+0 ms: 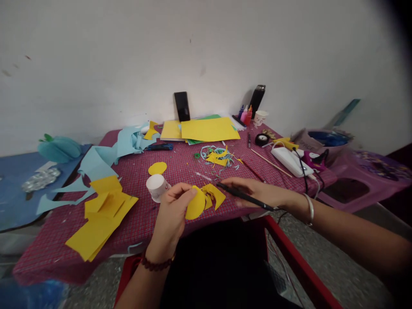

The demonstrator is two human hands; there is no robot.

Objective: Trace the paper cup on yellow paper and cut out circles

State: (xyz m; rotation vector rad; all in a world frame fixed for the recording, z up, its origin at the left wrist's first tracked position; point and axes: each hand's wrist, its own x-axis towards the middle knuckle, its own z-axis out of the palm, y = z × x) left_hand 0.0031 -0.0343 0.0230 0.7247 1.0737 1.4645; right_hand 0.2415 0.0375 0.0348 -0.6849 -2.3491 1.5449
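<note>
Between the thumb and fingers of my left hand (pixel 172 210) is a yellow paper circle (pixel 195 204), tilted over the front edge of the table. My right hand (pixel 254 191) is closed around a long, slim black tool (pixel 244 196); its exact kind cannot be made out. Cut yellow paper scraps (pixel 214 195) lie between the two hands. Left of my left hand stands a white paper cup (pixel 156 187), and just behind it a second yellow circle (pixel 157 168) lies flat.
Yellow sheets (pixel 103 214) and light blue paper (pixel 96 163) cover the left side. A scrap pile (pixel 219 156), a wooden stick (pixel 272 163) and a white power strip (pixel 289 162) lie to the right. A phone (pixel 182 106) leans on the wall behind yellow card (pixel 210 129).
</note>
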